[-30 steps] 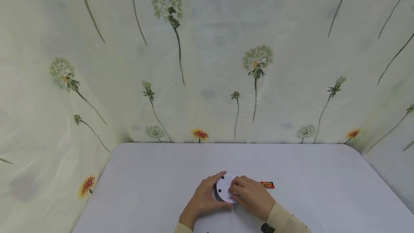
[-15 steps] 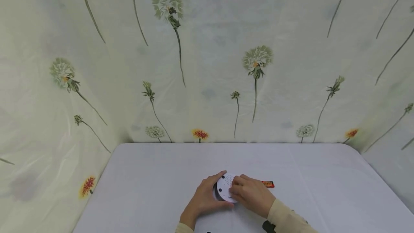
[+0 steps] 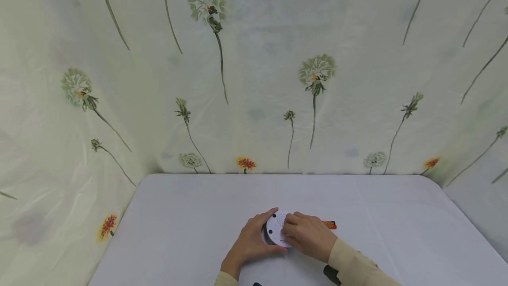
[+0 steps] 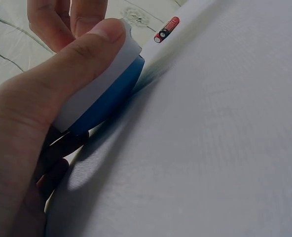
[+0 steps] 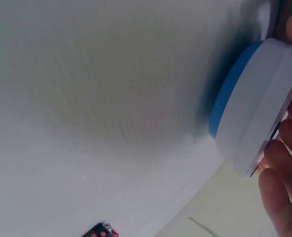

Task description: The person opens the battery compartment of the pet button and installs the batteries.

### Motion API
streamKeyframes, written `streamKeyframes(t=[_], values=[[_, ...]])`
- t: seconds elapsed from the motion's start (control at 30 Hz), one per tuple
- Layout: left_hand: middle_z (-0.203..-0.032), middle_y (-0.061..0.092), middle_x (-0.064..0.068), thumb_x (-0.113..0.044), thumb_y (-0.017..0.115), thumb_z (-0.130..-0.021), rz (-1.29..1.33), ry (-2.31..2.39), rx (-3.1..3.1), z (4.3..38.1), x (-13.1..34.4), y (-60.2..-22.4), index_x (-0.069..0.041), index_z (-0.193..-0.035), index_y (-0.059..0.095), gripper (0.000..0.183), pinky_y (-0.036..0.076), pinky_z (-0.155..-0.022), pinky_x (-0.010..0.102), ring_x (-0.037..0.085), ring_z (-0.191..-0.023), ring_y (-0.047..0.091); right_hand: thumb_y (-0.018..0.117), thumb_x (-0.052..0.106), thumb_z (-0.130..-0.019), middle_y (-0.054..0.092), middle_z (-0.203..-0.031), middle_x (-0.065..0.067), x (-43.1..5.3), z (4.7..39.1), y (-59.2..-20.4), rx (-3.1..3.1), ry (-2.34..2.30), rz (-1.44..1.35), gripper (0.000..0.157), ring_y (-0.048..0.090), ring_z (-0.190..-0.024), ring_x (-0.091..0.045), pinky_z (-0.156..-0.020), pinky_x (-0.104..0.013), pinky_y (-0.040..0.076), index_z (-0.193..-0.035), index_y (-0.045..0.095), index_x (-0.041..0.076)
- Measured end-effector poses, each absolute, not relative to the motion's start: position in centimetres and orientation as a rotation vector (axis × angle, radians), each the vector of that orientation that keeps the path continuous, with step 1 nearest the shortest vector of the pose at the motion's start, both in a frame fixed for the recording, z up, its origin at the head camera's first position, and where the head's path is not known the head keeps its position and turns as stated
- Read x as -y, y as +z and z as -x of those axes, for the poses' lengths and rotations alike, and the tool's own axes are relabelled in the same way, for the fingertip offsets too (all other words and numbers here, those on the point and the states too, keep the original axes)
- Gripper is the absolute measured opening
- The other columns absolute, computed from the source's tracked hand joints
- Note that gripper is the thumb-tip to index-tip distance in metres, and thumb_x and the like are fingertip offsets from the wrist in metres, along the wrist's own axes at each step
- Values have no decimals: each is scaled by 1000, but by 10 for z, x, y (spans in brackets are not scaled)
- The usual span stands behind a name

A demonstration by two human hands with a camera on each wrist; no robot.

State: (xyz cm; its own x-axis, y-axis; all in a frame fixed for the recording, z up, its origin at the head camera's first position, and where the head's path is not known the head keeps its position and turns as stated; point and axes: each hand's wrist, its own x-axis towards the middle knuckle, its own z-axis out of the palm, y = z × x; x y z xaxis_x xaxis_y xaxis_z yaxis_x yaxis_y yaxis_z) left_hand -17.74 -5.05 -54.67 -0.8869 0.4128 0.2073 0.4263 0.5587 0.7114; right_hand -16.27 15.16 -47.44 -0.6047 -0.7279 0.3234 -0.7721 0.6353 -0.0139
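More right sleeve (image 3: 355,260) shows; the right hand (image 3: 311,236) covers slightly more of the batteries (image 3: 330,224).

Left hand (image 3: 252,238) cupped, right hand (image 3: 311,235) curled

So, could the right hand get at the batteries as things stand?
Probably yes: the batteries lie on the table beside the right hand, nothing visible between, though its fingers touch the white disc.

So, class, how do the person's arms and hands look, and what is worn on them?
The left hand and right hand are bare, without gloves. The left sleeve and right sleeve are beige, ending near the wrists. A black object, possibly wrist-worn, shows beside the right one.
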Motion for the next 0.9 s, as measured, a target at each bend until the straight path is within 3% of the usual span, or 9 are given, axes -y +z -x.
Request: streamKeyframes(t=[0.37,0.63,0.9], values=[[-134,54,-10,-67,74,-63,757,-1285,2745,178,50,-546,-31,-145,37,97,42,-87,33,12,-109,52,76,31,-76,57,-86,12,-149,168,-466,2652,206,-1231,16,45,-72,-1,-57,-16,40,-84,65,22],[-138,50,-12,-69,72,-64,775,-1253,2715,182,48,-546,-30,-146,35,98,42,-92,36,10,-115,51,76,25,-78,59,-91,11,-153,172,-463,2705,274,-1235,13,51,-79,-3,-65,-21,48,-87,67,22],[-137,52,-7,-69,71,-64,772,-1255,2743,178,50,-546,-28,-146,36,98,42,-92,35,10,-114,52,74,25,-80,60,-89,12,-155,173,-469,2714,345,-1231,8,52,-80,-2,-67,-21,48,-86,70,22]])
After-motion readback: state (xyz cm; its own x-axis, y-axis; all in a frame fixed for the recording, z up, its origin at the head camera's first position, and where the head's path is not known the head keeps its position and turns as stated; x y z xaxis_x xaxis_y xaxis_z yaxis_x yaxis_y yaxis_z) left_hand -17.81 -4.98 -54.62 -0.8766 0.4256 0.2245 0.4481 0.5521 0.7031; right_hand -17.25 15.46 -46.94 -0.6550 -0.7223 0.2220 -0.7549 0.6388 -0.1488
